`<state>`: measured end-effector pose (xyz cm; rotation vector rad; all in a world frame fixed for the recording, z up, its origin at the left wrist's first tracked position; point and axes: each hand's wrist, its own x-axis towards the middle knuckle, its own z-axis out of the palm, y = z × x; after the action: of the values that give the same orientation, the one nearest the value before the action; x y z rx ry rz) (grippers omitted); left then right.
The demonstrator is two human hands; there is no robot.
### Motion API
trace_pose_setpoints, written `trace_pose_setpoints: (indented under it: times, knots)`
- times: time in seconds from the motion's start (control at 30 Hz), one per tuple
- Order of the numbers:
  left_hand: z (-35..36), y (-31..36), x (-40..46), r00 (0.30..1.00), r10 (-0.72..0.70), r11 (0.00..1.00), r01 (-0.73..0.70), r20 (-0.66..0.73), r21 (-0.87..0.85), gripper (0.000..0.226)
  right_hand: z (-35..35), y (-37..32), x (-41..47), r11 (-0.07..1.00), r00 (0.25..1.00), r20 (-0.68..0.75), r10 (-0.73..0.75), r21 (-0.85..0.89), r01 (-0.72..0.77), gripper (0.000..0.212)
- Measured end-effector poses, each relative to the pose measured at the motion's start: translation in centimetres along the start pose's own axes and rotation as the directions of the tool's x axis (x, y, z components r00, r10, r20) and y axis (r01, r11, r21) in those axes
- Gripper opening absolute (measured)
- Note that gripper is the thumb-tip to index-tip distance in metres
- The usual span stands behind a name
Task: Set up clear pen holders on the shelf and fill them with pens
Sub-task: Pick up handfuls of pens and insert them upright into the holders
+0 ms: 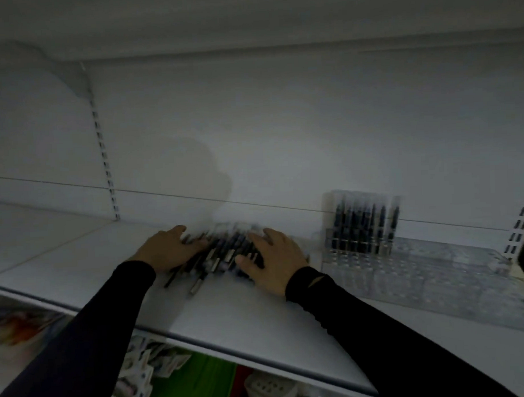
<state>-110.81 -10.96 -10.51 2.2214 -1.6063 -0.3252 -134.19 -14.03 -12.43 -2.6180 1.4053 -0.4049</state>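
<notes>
On shelf, near front edge: white shelf [229, 318], bare here, sleeves reaching across it.
Left hand [164, 250]: fingers spread flat on left side of pen pile, likely corralling it.
Right hand [275, 263]: fingers splayed, pressing pile's right side, gripping nothing.
Pens [218, 253]: loose dark heap between hands, mid-shelf.
Toward right end: clear pen holders [420, 270], mostly unfilled.
Farther back: upright pens [362, 224] in rear slots.

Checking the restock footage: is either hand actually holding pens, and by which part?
Neither clearly lifts any. Left hand and right hand rest spread over the loose pens on the shelf; blur hides any grip.
</notes>
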Motion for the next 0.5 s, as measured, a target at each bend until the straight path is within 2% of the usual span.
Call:
trace_pose_setpoints:
  times: [0.1,0.17,0.23,0.3,0.43,0.5]
  knots:
    - [0.5,0.6,0.5,0.998,-0.026,0.995,0.032,0.056,-0.100,0.095,0.7,0.3,0.8,0.996,0.996,0.047,0.077,-0.039,-0.076,0.074]
    - [0.9,1.4,1.1,0.998,-0.034,0.989,0.042,0.061,-0.140,0.108,0.7,0.3,1.1,0.994,0.994,0.050,0.099,-0.039,-0.098,0.075]
    - [1.2,1.8,1.8,0.995,-0.071,0.989,0.079,0.068,-0.127,0.124,0.7,0.2,1.4,0.994,0.993,0.051,0.107,-0.043,-0.105,0.076]
    - [1.5,2.0,2.6,0.992,-0.112,0.984,0.119,0.060,-0.130,0.129,0.9,0.2,1.5,0.991,0.992,0.053,0.110,-0.076,-0.106,0.077]
    - [1.3,2.0,3.4,0.991,-0.126,0.978,0.133,0.052,-0.163,0.114,1.0,0.5,1.5,0.991,0.992,0.074,0.099,-0.098,-0.091,0.078]
    - [1.0,1.8,3.6,0.994,-0.113,0.973,0.113,0.015,-0.201,0.088,1.0,0.6,1.5,0.993,0.993,0.079,0.092,-0.084,-0.085,0.078]
